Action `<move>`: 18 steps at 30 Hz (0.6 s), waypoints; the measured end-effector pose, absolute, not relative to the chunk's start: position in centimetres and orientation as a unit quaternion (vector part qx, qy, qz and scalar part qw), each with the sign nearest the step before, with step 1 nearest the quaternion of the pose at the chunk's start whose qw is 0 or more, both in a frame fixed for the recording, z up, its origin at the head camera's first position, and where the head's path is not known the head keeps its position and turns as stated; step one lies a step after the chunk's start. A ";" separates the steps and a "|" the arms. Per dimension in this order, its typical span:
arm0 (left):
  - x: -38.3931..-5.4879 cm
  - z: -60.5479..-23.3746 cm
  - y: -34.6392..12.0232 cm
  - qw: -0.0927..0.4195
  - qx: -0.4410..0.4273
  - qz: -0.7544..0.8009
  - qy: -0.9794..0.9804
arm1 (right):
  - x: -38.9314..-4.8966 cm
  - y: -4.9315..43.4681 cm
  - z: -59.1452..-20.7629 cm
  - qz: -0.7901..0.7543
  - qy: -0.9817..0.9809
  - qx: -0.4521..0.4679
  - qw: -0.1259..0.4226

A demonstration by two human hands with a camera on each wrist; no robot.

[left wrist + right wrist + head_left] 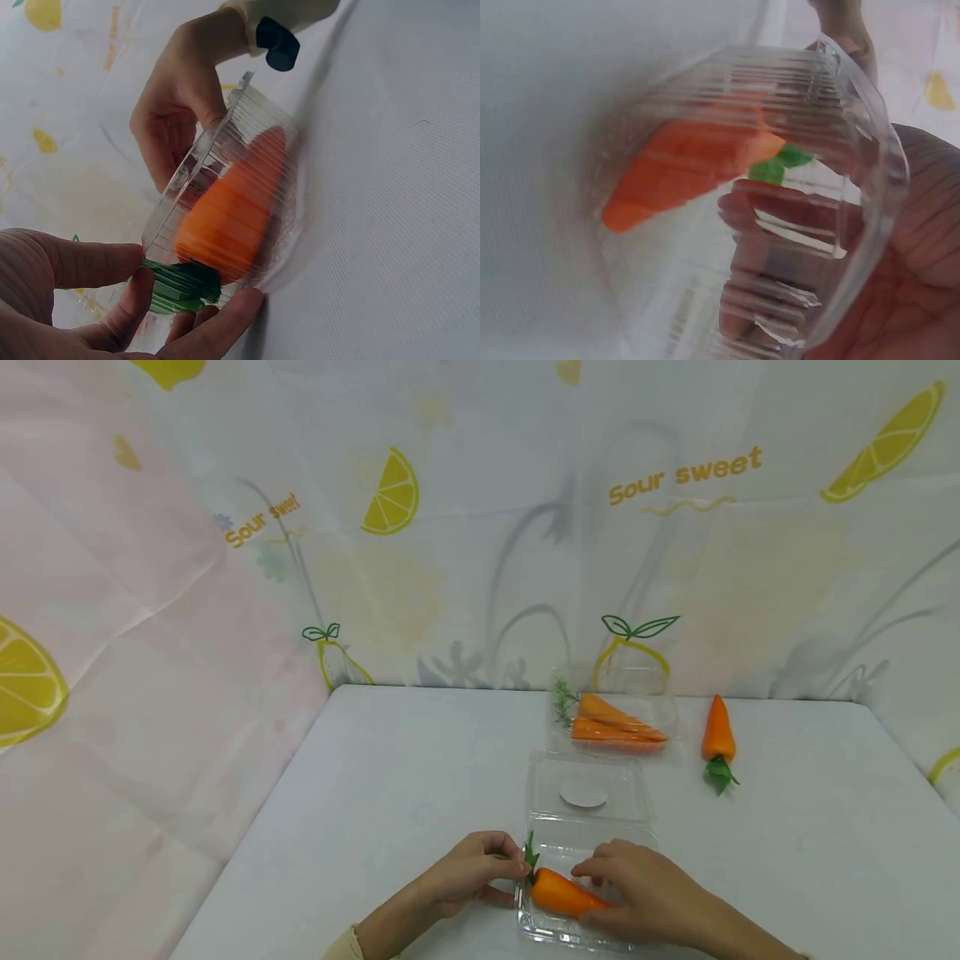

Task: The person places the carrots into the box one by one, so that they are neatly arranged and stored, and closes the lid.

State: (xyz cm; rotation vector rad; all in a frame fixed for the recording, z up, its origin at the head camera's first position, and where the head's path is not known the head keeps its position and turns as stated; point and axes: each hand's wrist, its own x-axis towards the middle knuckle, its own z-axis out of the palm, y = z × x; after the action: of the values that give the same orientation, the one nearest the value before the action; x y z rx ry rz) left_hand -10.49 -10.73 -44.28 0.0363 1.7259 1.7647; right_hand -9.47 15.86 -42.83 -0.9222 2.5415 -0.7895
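Note:
An orange carrot with green leaves (pixel 562 893) lies in the base of an open clear plastic box (pixel 547 935), its leafy end toward the box's left wall. My left hand (pixel 476 868) pinches that left rim between thumb and index finger, beside the leaves. In the left wrist view, other left fingertips (pixel 225 322) touch the box low down. My right hand (pixel 645 889) reaches over the right side, fingers inside the box near the carrot's tip (pixel 619 217). Seen from the right wrist, its fingers (pixel 742 255) are apart from the carrot behind the ribbed wall.
The box's lid (pixel 588 777) lies folded back, bearing a white oval label (pixel 583 793). Behind it stands another clear box (pixel 667 693) holding several orange carrots (pixel 611 718) and a green sprig (pixel 564 702). A loose carrot (pixel 718 735) lies at the back right. A printed curtain (pixel 480 568) borders the white table (pixel 375 777).

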 end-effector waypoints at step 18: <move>-10.5 -44.3 -10.8 0.329 0.013 0.672 0.663 | -10.4 18.0 -41.0 -0.334 0.891 -0.296 0.084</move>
State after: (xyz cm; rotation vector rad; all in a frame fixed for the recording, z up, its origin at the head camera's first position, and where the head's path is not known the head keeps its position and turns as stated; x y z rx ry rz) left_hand -10.47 -10.75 -44.32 0.0333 1.7360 1.7586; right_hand -10.35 18.00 -41.04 -0.8824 2.6582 -0.9961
